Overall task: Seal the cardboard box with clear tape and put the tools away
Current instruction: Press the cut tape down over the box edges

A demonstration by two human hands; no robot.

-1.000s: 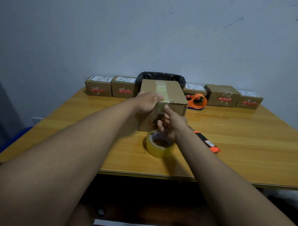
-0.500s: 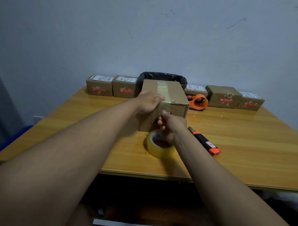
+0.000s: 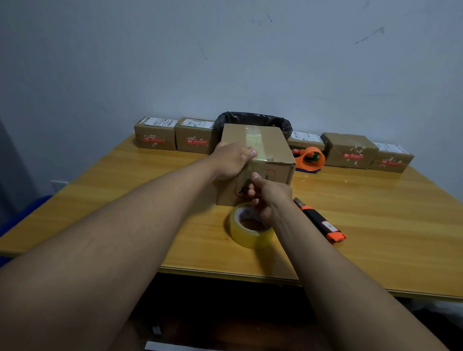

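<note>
A brown cardboard box point(image 3: 268, 147) stands in the middle of the wooden table point(image 3: 382, 221), with a strip of clear tape along its top. My left hand point(image 3: 232, 159) grips the box's near left top corner, thumb on the tape. My right hand point(image 3: 270, 197) presses against the box's near face, fingers curled; whether it pinches tape I cannot tell. A roll of clear tape point(image 3: 250, 226) lies flat just in front of the box, under my right wrist. An orange and black utility knife point(image 3: 320, 221) lies to the right of the roll.
An orange tape dispenser point(image 3: 312, 159) sits behind the box on the right. Several small labelled cardboard boxes point(image 3: 155, 133) line the table's back edge against the wall. A bin with a black bag point(image 3: 254, 119) stands behind the box.
My right hand has slid down the box's near face from its top edge. My left hand has stayed on the corner.
</note>
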